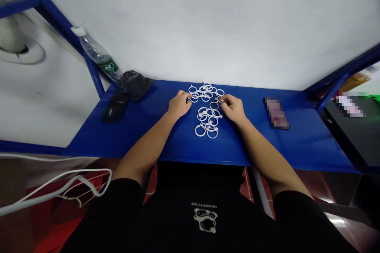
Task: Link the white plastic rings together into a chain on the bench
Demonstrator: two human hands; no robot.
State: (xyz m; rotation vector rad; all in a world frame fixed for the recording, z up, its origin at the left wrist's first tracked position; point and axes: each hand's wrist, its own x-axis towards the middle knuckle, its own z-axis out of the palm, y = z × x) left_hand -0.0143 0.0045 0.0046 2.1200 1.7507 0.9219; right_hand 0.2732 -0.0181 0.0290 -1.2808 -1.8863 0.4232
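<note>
At the far left below, white cables (59,191) hang beside the blue tabletop (142,126). Next, at its left back corner, a clear bottle (102,61) with a green label leans at a tilt near the blue frame (95,75). A flat black case (115,107) lies in front of the bottle, and a crumpled black bag (138,85) is just at its right. Then comes the left hand (179,104), palm down, its fingertips at the left edge of the upper group of rings (206,116); I cannot tell if its grip is closed on one. The white rings lie in the middle of the tabletop, between the two hands, many overlapping, in an upper and a lower group. The right hand (233,107) is at their right side, with thumb and finger near together at a ring of the upper group; whether this grip is clamped on it, I cannot tell. Farther right, well apart from the hand, lies a flat pixelated object (276,113), and beyond the tabletop there is a dark surface (356,134).
</note>
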